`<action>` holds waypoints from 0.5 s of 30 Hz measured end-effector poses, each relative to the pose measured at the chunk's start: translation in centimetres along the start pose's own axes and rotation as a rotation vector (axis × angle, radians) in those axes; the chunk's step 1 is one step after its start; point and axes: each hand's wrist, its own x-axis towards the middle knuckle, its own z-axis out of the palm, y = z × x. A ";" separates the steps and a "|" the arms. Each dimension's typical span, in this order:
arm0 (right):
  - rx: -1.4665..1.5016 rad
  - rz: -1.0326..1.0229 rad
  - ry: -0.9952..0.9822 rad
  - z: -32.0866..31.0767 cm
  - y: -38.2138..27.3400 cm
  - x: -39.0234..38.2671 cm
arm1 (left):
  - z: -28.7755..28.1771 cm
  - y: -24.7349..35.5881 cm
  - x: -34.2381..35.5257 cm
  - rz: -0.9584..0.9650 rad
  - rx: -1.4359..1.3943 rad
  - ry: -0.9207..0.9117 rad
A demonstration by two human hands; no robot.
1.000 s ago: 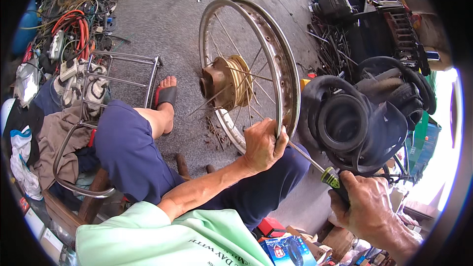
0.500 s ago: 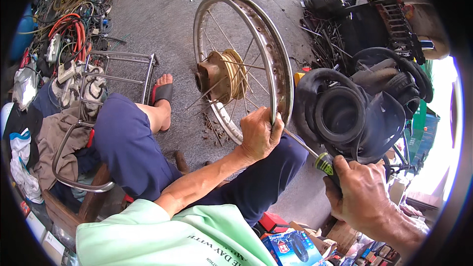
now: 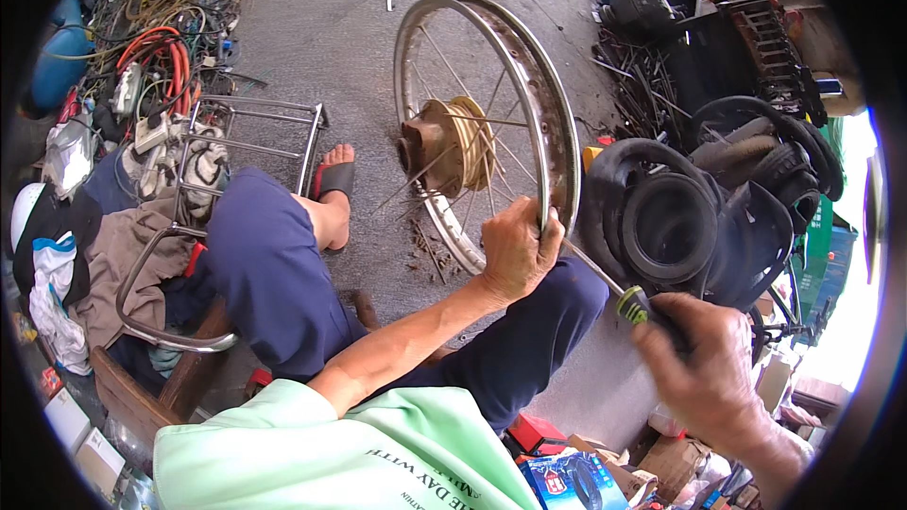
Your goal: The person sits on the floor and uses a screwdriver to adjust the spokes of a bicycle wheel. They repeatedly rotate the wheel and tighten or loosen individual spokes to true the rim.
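A spoked metal wheel rim (image 3: 559, 104) stands upright between my knees, tilted a little. Its rusty, yellowish hub (image 3: 444, 146) has several spokes running to the rim, some of them loose at one end. My left hand (image 3: 520, 250) is closed round the near edge of the rim. In my right hand (image 3: 704, 359) is a screwdriver (image 3: 634, 305) with a green and black handle, fingers wrapped round the grip. Its shaft points up and left to the outer face of the rim beside my left hand; the tip is hidden there.
Black tyres and tubes (image 3: 666, 227) lie in a heap on the right. Loose thin rods (image 3: 635, 85) are piled behind them. At left stands a bent metal frame (image 3: 255, 113) near tangled cables (image 3: 170, 66). A blue box (image 3: 576, 484) lies close by, low in the view.
The whole view has shifted, so most things sit slightly further right. My right hand has changed its hold on the screwdriver handle, the fingers somewhat blurred. My left hand stays on the rim.
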 end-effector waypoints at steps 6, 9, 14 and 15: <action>0.730 0.639 -0.483 -0.7 -0.3 2.8 | -0.2 -0.7 -0.1 0.027 0.027 0.024; 0.550 0.490 -0.503 -1.8 0.0 3.3 | 0.0 0.0 0.2 0.021 -0.014 0.000; 0.220 0.178 -0.337 -1.5 -0.5 3.2 | -0.3 0.1 0.5 -0.077 -0.071 0.003; 0.105 0.111 -0.316 -1.7 -0.4 3.1 | -0.2 0.1 0.8 -0.068 -0.067 0.005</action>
